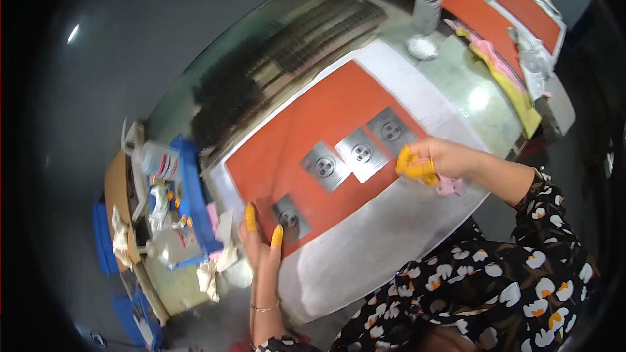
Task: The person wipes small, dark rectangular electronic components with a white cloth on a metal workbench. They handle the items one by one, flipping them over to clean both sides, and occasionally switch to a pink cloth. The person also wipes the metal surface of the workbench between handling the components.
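On an orange-red mat (pixel 287 146) lie several square metal plates, each with a round slotted pattern in its middle. Three form a slanting row: a left plate (pixel 313 173), a middle plate (pixel 375 164) and a right plate (pixel 381 122). Apart from them, a darker, slightly blurred plate (pixel 302 224) lies near the mat's front left corner. Beside its left edge is my left hand (pixel 261 244), thumb and forefinger spread, with yellow finger covers on their tips. My right hand (pixel 432 160), also in yellow covers, curls its fingers round a crumpled pink cloth (pixel 450 186) near the mat's right edge.
Beyond the mat stand racks of dark thin pieces (pixel 313 36). A metal-topped bottle (pixel 428 12) and a white pad (pixel 422 47) sit at the far right, near pink and yellow cloths (pixel 502 68). At left, a blue tray (pixel 189 189) borders plastic bottles (pixel 160 161).
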`<state>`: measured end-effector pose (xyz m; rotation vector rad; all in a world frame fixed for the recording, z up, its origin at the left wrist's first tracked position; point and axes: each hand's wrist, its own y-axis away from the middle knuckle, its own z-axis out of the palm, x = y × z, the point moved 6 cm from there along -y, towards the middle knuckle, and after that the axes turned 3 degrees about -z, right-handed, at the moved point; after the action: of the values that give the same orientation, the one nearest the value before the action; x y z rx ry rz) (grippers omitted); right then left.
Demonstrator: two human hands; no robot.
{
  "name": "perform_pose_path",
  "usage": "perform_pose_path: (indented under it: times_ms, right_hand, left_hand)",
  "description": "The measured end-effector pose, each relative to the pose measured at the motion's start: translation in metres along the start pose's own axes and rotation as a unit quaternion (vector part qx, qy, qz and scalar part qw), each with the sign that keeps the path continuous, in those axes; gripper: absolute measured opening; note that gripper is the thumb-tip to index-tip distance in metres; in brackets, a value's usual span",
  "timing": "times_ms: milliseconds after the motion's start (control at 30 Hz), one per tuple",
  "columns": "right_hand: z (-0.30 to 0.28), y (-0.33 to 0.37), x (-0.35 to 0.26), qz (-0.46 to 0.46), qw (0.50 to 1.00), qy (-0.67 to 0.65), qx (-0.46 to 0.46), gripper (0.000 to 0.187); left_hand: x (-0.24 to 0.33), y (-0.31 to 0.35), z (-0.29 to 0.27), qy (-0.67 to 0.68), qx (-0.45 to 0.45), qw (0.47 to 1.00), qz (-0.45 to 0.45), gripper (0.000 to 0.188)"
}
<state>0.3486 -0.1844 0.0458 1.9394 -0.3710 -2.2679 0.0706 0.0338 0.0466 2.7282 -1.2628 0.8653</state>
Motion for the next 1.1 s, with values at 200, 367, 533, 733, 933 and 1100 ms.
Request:
perform_pose_path:
  times_ms: [200, 367, 533, 733, 933, 1100]
  right_hand:
    - [-0.097, 0.018, 0.037, -0.058, 0.908, -0.382, 0.163, 0.020]
    - [-0.097, 0.034, 0.030, -0.107, 0.889, -0.430, 0.113, 0.019]
    - [-0.042, 0.016, 0.017, -0.098, 0.893, -0.438, 0.016, 0.019]
    - [0.001, 0.015, -0.012, -0.195, 0.973, -0.120, 0.025, 0.016]
    - [-0.015, 0.051, -0.060, -0.344, 0.871, 0.310, 0.161, 0.014]
    - [0.027, 0.033, -0.057, -0.162, 0.978, 0.129, 0.028, 0.022]
  left_hand:
    - [0.096, -0.065, 0.054, -0.008, -0.092, 0.995, 0.030, 0.097]
    - [0.096, -0.064, 0.066, -0.106, -0.158, 0.981, 0.018, 0.097]
    - [0.135, -0.038, 0.074, 0.261, -0.079, 0.962, -0.026, 0.041]
    - [0.216, -0.023, 0.105, 0.503, -0.205, 0.839, 0.016, 0.016]
    - [0.190, -0.011, 0.084, 0.541, -0.114, 0.832, -0.038, 0.015]
    - [0.200, 0.001, 0.066, 0.568, -0.005, 0.823, 0.000, 0.018]
